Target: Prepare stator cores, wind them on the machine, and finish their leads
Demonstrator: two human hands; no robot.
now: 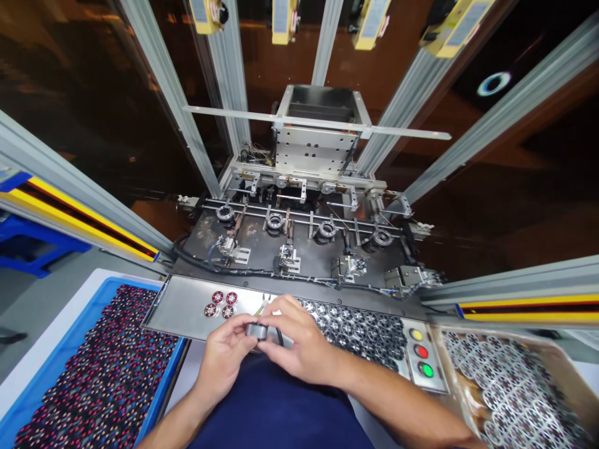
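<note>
Close to my body, over the front edge of a steel tray (182, 302), my left hand (228, 354) pinches a short grey metal ring (256, 331) between thumb and fingers. My right hand (302, 340) grips the same ring from the other side. A dark curved edge (279, 337) shows by the right fingers; what it belongs to is unclear. Just beyond the hands lie small green-handled pliers (264, 304), partly covered. To their left, several round parts with red and copper-coloured segments (218, 297) rest on the tray.
Many round metal-and-black parts (346, 327) fill the tray's right side, beside a button panel (423, 355). A blue bin (100, 290) of red-and-black parts stands left; a box (556, 355) of metal parts stands right. Ahead is a machine bed (306, 249) with ring-shaped fixtures (275, 222).
</note>
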